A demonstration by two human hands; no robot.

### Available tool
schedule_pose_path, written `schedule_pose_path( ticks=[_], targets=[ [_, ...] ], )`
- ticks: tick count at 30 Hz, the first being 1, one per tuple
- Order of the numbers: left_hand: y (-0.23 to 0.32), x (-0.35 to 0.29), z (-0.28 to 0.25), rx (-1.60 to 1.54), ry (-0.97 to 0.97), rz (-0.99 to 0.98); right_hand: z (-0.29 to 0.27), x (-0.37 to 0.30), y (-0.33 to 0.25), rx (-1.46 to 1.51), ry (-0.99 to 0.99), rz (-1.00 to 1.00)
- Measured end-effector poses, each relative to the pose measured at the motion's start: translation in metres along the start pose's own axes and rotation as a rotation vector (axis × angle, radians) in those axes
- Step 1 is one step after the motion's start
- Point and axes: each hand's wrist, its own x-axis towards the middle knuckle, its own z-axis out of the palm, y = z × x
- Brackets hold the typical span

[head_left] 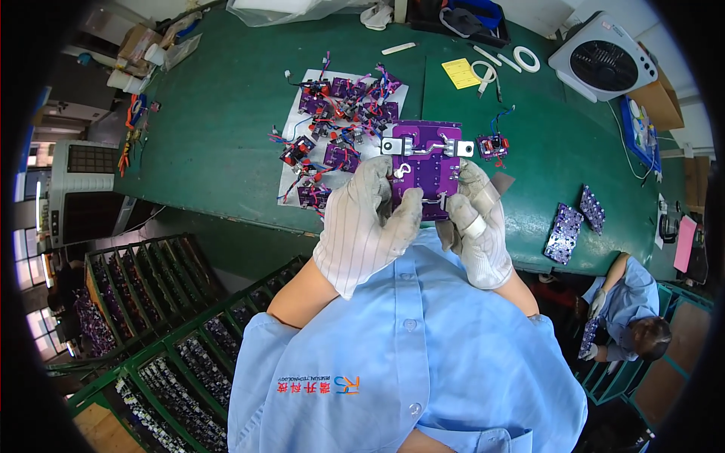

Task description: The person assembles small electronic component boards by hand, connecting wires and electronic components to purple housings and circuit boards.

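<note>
A purple circuit board [427,175] with silver metal terminals and solder points is held up in front of my chest, above the green table's near edge. My left hand [368,230], in a white striped glove, grips its left side, the thumb lying on the board's face. On the opposite edge my right hand [480,230], also gloved, is closed with the thumb near the lower right corner. White bands wrap some right-hand fingers. A flat grey piece [502,182] sticks out beside those fingers; its kind is unclear. The fingers behind the board are hidden.
Several small purple boards with coloured wires lie on a white sheet [311,81]; another wired board [495,146] sits to the right. Two larger boards [564,232] rest further right. A fan [604,62] stands at the far right. Racks [177,377] flank me; a co-worker [633,309] sits at right.
</note>
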Motion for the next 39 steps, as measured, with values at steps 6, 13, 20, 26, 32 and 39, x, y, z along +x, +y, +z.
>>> schedule_pose_path(
  ticks=[6,13,20,26,32,39],
  targets=[
    [-0.013,0.008,-0.007,0.629,0.105,0.807,0.000,0.003,-0.003,0.241,0.045,0.033],
    [-0.001,0.000,0.003,-0.126,-0.024,0.044,0.003,0.000,-0.002,-0.085,0.057,-0.113],
    [0.000,0.000,-0.004,0.080,-0.090,-0.005,-0.007,0.001,-0.008,0.121,-0.023,-0.022],
    [-0.030,-0.006,0.005,-0.204,-0.034,0.088,-0.013,0.000,0.011,0.265,-0.016,-0.078],
    [-0.034,-0.014,0.002,-0.228,-0.001,0.084,-0.017,0.001,0.017,0.283,-0.108,-0.079],
    [-0.014,-0.015,0.004,-0.533,0.000,-0.115,-0.017,0.011,0.043,0.401,-0.049,-0.128]
  ],
)
